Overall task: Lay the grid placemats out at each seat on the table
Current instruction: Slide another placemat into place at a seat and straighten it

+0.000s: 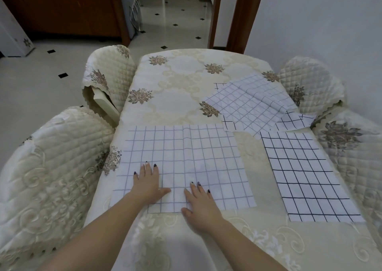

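Note:
A white placemat with a pale blue-grey grid (186, 157) lies flat at the near left of the table (177, 80). My left hand (147, 183) and my right hand (199, 204) rest palm down on its near edge, fingers spread, holding nothing. A second placemat with a black grid (303, 173) lies flat at the near right. Farther back on the right, a loose pile of several grid placemats (254, 103) lies overlapping and askew.
The table wears a cream floral cloth. Quilted cream-covered chairs stand at the left (41, 167), far left (107, 74), far right (310, 80) and right (355, 146). Behind are a tiled floor and a wooden door frame (244, 16).

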{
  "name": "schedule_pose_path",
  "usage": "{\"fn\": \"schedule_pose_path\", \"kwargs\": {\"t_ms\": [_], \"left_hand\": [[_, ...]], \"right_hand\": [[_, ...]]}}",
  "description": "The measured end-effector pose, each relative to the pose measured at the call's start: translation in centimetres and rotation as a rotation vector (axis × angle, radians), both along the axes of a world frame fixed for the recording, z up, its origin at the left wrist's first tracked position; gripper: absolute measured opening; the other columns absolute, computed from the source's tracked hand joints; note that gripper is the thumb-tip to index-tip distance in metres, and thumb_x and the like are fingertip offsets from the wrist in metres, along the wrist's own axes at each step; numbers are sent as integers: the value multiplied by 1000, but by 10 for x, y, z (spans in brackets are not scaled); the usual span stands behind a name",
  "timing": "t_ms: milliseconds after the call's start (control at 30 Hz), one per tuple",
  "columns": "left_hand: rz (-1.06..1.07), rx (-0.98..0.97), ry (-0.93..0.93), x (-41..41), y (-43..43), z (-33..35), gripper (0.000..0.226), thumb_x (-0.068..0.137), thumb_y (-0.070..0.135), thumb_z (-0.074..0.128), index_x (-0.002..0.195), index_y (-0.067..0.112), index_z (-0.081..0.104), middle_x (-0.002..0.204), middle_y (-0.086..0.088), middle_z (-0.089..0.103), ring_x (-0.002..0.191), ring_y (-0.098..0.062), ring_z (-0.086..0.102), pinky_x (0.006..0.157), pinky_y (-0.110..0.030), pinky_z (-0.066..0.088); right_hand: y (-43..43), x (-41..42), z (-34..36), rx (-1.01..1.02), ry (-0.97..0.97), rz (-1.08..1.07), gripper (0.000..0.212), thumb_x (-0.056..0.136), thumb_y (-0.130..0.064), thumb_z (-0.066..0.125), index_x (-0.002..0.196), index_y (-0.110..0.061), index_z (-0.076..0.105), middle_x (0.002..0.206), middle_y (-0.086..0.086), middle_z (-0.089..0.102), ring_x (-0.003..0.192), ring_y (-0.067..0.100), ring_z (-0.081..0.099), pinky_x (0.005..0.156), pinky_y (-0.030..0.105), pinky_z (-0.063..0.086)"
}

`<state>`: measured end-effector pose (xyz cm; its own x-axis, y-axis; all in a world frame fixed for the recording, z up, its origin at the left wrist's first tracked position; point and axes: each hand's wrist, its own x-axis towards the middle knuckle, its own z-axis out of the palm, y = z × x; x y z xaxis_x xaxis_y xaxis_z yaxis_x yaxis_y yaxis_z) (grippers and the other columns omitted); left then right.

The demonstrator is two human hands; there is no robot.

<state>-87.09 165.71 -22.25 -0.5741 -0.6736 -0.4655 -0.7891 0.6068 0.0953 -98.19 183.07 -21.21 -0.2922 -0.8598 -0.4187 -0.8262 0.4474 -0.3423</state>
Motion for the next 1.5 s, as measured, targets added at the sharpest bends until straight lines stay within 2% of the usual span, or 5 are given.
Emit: {"fn": "schedule_pose_path", "kwargs": {"t_ms": [900, 1000, 1133, 1300, 1500], "left_hand": [[32, 17, -34, 51, 13, 4, 110, 81, 70, 49, 152, 8, -7, 160, -17, -15, 147, -37, -13, 117, -59, 7], [140, 51, 40, 55, 14, 9, 109, 81, 69, 51, 153, 11, -6, 160, -16, -14, 147, -34, -15, 116, -59, 5], [409, -51, 294, 73, 17, 19, 94, 87, 56, 56, 153, 8, 10, 160, -19, 5, 148, -32, 4, 118, -49, 16], [713, -149, 444, 117, 18, 28, 67, 85, 28, 68, 140, 3, 38, 140, -23, 40, 129, -39, 36, 105, -49, 36], [834, -133, 345, 135, 50, 26, 61, 83, 27, 71, 131, 1, 43, 134, -24, 42, 125, -38, 39, 99, -47, 38]], "right_hand": [[15, 58, -2, 67, 72, 49, 70, 98, -43, 33, 153, -23, -5, 160, 5, -18, 148, 26, -16, 119, 46, -6], [11, 50, 6, -49, -84, -83, 63, 99, -41, 35, 154, -22, 9, 162, 3, -1, 150, 21, -3, 120, 39, 2], [22, 14, 16, -316, -254, -500, 54, 98, -29, 48, 147, -10, 34, 154, 7, 33, 142, 20, 29, 115, 29, 20], [60, -47, 14, -361, -82, -874, 49, 89, -20, 63, 134, -5, 49, 131, 23, 49, 114, 36, 52, 92, 39, 43], [79, -50, 8, -160, 81, -937, 59, 80, -30, 73, 127, -7, 45, 126, 23, 46, 114, 41, 46, 86, 47, 45]]}}
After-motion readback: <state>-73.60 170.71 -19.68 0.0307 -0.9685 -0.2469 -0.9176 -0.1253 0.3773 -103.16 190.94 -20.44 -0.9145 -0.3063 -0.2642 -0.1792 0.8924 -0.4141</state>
